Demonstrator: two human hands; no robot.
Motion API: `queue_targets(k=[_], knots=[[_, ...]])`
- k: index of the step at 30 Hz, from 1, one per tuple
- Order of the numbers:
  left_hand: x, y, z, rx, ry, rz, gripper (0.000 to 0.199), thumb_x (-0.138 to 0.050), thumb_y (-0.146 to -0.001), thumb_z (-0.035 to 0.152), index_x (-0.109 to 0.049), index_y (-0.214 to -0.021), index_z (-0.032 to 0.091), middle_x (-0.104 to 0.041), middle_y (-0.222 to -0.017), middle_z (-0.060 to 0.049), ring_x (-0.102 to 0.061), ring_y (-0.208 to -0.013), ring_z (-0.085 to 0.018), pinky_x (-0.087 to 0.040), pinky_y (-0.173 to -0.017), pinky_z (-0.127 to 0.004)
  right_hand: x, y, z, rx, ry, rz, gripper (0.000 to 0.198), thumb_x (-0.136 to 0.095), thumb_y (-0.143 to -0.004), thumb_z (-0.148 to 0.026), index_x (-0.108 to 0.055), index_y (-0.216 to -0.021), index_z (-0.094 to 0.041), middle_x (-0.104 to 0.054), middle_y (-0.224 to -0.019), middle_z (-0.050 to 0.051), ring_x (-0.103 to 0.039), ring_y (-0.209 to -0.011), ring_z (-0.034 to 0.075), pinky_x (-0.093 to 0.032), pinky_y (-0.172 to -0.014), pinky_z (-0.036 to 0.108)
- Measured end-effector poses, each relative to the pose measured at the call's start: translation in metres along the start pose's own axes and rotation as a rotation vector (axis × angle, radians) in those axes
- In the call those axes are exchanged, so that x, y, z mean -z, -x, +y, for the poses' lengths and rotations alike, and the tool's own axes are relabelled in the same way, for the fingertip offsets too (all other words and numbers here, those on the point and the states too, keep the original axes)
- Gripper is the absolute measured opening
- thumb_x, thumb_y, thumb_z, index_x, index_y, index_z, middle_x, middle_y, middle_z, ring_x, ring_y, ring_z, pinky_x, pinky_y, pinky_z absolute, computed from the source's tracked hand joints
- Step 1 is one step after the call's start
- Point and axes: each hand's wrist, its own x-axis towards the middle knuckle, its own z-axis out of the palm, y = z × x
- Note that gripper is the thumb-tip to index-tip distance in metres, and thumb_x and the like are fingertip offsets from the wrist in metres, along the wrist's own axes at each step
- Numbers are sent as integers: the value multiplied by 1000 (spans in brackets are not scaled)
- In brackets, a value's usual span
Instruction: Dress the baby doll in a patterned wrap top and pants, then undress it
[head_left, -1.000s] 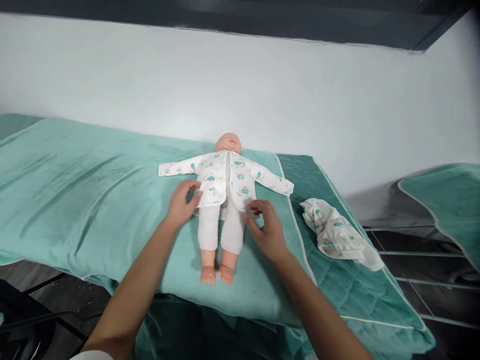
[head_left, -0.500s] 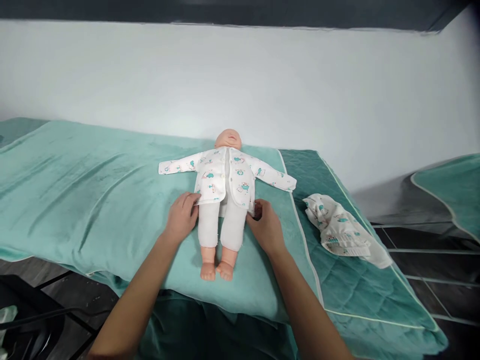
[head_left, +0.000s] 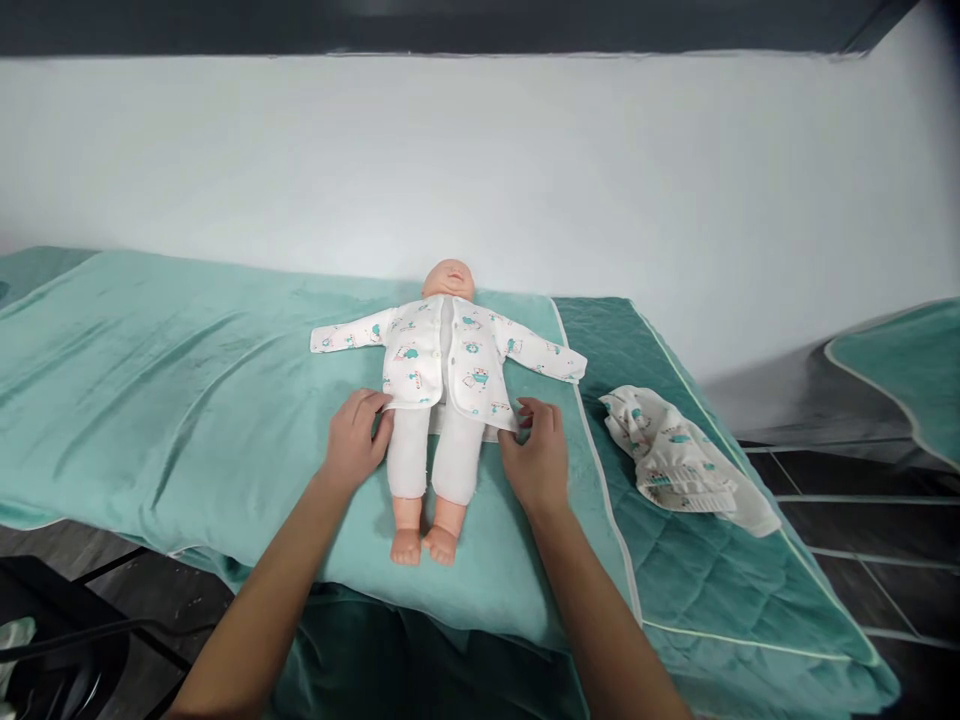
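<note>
A baby doll lies on its back on the light green blanket, legs toward me. It wears a white printed baby jacket, open down the front, its sleeves spread to both sides. White cloth covers the doll's legs, and its feet are bare. My left hand pinches the jacket's lower left corner beside the doll's hip. At the opposite lower corner, my right hand has thumb and fingers closed on the hem, holding it out from the body.
Crumpled printed baby pants lie on the dark green quilted mattress cover at the right. A white wall rises behind the bed. Metal slats show at the far right, and a black object stands at the lower left.
My right hand has drawn the jacket's right hem outward, away from the doll's leg. My left hand stays at the left corner. The whole view has shifted slightly.
</note>
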Motion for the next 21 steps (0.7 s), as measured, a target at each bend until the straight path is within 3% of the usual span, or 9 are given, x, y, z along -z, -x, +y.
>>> queue_targets(k=[2, 4, 7, 11, 15, 18, 21], knots=[[-4, -6, 1, 5, 12, 21, 26, -56, -93, 19, -58, -119, 20, -63, -107, -10, -60, -99, -22, -51, -86, -37, -2, 0, -4, 177, -30, 39, 33, -57, -86, -21, -58, -118, -16, -58, -116, 15, -58, -101, 26, -50, -87, 43], [-8, -13, 3, 33, 41, 48, 24, -57, -92, 20, -61, -115, 20, -61, -110, -11, -58, -104, -23, -50, -90, -39, -4, -2, -9, 303, -58, 25, 29, -54, -90, -18, -60, -119, -18, -59, -117, 15, -56, -110, 27, -48, -95, 45], [-15, -23, 6, 153, 180, 80, 12, -56, -93, 23, -66, -99, 20, -62, -100, -7, -59, -95, -20, -49, -86, -35, -8, -7, -15, 318, -139, -16, 20, -51, -95, -19, -63, -111, -20, -64, -107, 11, -59, -102, 24, -49, -90, 42], [-22, -33, 5, 566, 572, 199, 22, -58, -95, 36, -64, -83, 19, -61, -77, 0, -56, -73, -13, -46, -69, -27, -14, -16, -14, 43, -368, -13, 15, -56, -95, -33, -64, -94, -21, -63, -81, 1, -57, -74, 17, -47, -71, 31], [-23, -40, -3, 926, 1115, 428, 26, -69, -87, 43, -69, -91, 17, -72, -90, -3, -66, -81, -15, -52, -74, -26, -17, -27, -6, -379, -842, 103, 22, -63, -89, -40, -59, -81, -20, -54, -66, -6, -48, -58, 11, -41, -55, 24], [-20, -40, -9, 1013, 1281, 544, 24, -74, -84, 39, -71, -93, 17, -75, -99, -6, -70, -88, -17, -56, -79, -27, -15, -34, -3, -561, -1135, 190, 18, -68, -84, -35, -60, -81, -20, -61, -74, -5, -56, -64, 10, -48, -58, 23], [-15, -35, -10, 1000, 1264, 582, 26, -73, -86, 40, -72, -97, 16, -76, -107, -8, -71, -96, -18, -58, -83, -28, -12, -35, -3, -588, -1252, 204, 14, -69, -82, -31, -64, -88, -19, -68, -88, -2, -64, -78, 12, -55, -67, 24]])
